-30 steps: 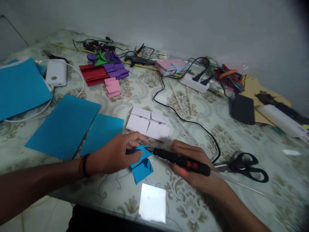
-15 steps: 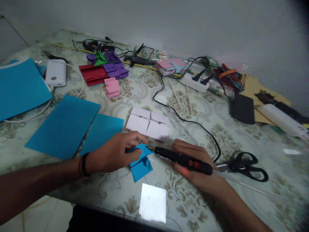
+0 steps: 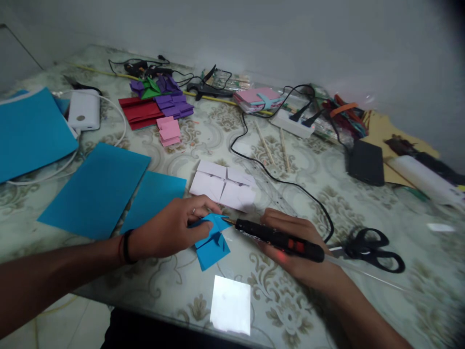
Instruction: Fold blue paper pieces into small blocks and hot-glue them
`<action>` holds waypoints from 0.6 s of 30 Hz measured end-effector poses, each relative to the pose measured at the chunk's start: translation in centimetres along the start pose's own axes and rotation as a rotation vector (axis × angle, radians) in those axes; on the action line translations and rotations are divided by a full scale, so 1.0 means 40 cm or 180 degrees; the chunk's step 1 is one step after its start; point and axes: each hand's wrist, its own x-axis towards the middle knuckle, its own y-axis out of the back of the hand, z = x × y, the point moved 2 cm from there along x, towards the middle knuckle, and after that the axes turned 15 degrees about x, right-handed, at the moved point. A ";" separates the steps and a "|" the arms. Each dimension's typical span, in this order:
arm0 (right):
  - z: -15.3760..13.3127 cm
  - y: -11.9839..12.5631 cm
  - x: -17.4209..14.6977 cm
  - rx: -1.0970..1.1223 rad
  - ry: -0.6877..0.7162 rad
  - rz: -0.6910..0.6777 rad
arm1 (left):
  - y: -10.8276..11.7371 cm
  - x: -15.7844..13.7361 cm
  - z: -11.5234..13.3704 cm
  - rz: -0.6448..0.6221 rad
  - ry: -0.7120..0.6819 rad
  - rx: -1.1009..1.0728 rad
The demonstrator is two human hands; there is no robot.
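On the floral tabletop [image 3: 290, 303], near white folded paper [image 3: 222, 188], I'm pinching blue folded paper [image 3: 213, 253] with the left hand [image 3: 178, 228] and clasping a glue gun [image 3: 278, 239] in the right hand [image 3: 302, 228], nozzle [image 3: 229, 221] at the blue edge

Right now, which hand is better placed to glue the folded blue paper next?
Probably the right hand: it holds the glue gun, tip by the folded blue paper. The left hand holds that paper.
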 end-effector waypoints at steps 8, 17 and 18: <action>0.000 0.003 0.000 -0.0015 0.0050 0.0013 | 0.004 0.002 0.002 0.0056 0.0079 0.0036; 0.005 0.007 -0.003 0.0040 0.0068 0.0047 | 0.009 0.002 0.007 0.0146 0.0124 0.0091; 0.006 0.008 -0.004 0.0050 0.0081 0.0053 | 0.009 0.002 0.007 0.0161 0.0134 0.0110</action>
